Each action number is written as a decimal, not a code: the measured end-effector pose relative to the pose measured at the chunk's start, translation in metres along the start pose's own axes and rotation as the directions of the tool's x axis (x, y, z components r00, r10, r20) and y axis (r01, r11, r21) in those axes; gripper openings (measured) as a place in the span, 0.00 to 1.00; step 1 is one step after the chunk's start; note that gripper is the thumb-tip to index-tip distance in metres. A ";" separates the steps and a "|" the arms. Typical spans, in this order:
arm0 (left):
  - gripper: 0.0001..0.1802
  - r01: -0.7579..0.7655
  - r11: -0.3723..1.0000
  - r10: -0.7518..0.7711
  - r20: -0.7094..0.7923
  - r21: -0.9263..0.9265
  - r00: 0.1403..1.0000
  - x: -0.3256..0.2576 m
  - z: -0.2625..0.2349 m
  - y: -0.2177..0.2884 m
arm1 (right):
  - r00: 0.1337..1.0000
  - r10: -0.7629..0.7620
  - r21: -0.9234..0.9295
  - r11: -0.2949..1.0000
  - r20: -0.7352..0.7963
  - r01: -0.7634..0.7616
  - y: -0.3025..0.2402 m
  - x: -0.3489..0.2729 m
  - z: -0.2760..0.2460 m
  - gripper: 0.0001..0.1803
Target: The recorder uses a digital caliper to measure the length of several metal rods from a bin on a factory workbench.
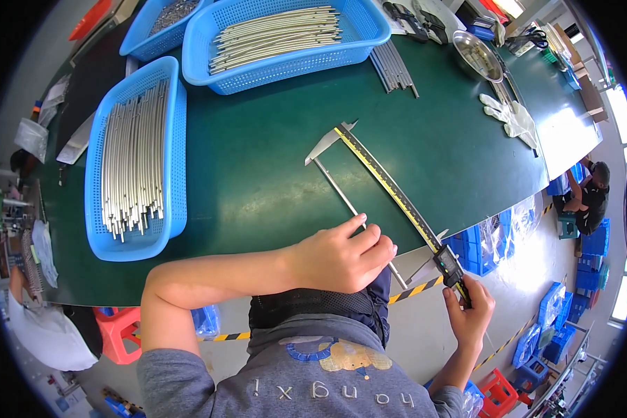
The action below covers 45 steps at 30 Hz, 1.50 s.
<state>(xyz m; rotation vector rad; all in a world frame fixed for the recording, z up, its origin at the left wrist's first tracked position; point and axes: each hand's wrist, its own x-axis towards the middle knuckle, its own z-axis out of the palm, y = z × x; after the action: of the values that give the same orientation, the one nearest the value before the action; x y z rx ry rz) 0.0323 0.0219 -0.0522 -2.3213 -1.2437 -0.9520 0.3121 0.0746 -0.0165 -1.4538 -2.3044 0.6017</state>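
My left hand (341,256) sits at the near edge of the green table (258,160), fingers curled down over a thin metal rod (348,202), index tip pinning it to the mat; grip is closed on the rod, loose fist. My right hand (470,310) is off the table edge, below it, fingers wrapped shut around the display end of a long digital caliper (390,188). Caliper runs diagonally away from that edge toward table middle, fixed jaw at the far end; the rod lies just beside the caliper beam, roughly parallel, its far end touching the fixed jaw, near end poking past the table edge by the sliding jaw. Open mat all round the caliper: bare green left of it and beyond it, room to slide either way. Left of the caliper, well apart, a long blue basket (136,160) full of the same rods. Beyond the caliper, a wider blue basket (285,42) of rods at the far side, another blue basket (157,24) next to it, partly cut off. A loose bundle of rods (393,66) lies beyond the caliper, by the wide basket. Right of the caliper, white gloves (512,118) and a metal bowl (477,56), apart from it. Nothing lies across the caliper or rod. Another person (589,191) sits past the table's right edge among blue crates (481,244).
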 end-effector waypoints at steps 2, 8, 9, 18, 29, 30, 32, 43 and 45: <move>0.10 0.005 1.000 -0.005 0.005 0.008 1.000 -0.002 -0.001 0.002 | 1.000 -0.008 0.000 1.000 -0.007 0.008 0.000 -0.001 0.000 0.18; 0.10 0.002 1.000 -0.002 0.020 0.007 1.000 -0.003 0.001 0.002 | 1.000 0.010 -0.007 1.000 0.002 -0.010 -0.001 -0.003 0.000 0.18; 0.10 0.000 1.000 0.000 0.019 0.001 1.000 -0.003 0.002 0.002 | 1.000 0.002 -0.002 1.000 -0.002 -0.002 -0.002 -0.005 0.000 0.18; 0.07 -0.026 0.998 0.035 0.146 -0.064 0.989 0.000 -0.009 -0.012 | 1.000 -0.006 -0.030 1.000 -0.008 0.006 -0.009 -0.004 0.003 0.16; 0.05 0.073 0.987 -0.047 0.172 -0.143 0.984 0.004 -0.013 -0.013 | 0.993 -0.099 -0.086 0.992 -0.060 0.094 -0.008 -0.012 0.010 0.14; 0.05 0.074 0.987 -0.046 0.186 -0.145 0.981 0.004 -0.014 -0.013 | 0.994 -0.097 -0.081 0.992 -0.041 0.093 -0.008 -0.012 0.010 0.15; 0.05 0.074 0.986 -0.044 0.189 -0.152 0.981 0.004 -0.015 -0.014 | 0.996 -0.089 -0.078 0.993 -0.025 0.087 -0.008 -0.012 0.009 0.15; 0.08 0.063 0.983 -0.028 0.201 -0.170 0.979 0.003 -0.014 -0.017 | 0.995 -0.098 -0.152 0.984 -0.023 0.094 -0.003 -0.015 0.012 0.16; 0.09 0.094 0.985 -0.060 0.226 -0.142 0.972 0.002 -0.015 -0.017 | 0.996 -0.093 -0.164 0.982 -0.017 0.089 -0.003 -0.014 0.013 0.16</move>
<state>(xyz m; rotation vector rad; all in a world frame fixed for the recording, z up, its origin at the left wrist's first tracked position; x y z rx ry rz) 0.0128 0.0243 -0.0404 -2.5733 -1.4012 -0.8583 0.3091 0.0587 -0.0266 -1.4072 -2.4346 0.3753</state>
